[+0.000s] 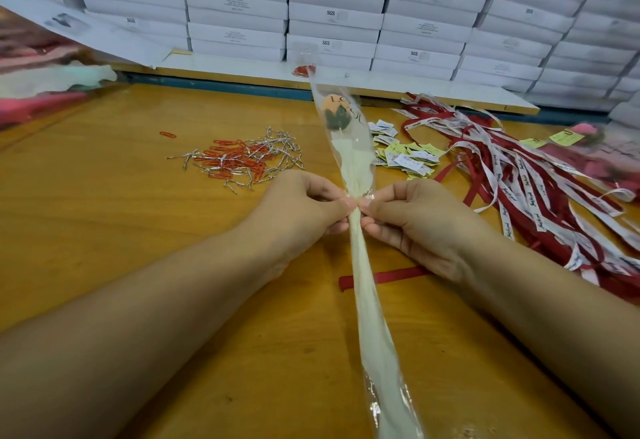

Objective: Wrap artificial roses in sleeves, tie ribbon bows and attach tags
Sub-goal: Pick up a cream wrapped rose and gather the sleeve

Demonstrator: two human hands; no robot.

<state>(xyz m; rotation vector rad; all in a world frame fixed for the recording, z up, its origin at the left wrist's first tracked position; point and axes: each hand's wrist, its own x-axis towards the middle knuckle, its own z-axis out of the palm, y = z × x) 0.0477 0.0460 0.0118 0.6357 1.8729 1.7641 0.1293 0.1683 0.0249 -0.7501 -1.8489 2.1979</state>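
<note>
Bright, even overhead light, soft shadows, glare on the cellophane sleeve (375, 400), blurred, warped edges

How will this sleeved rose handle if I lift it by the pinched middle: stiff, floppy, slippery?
Likely light and fairly stiff: the sleeved rose runs straight past the left hand and right hand that pinch it. Its glossy film probably slips, so grip firmly. It bunches at the pinch, so it may crease easily.
</note>
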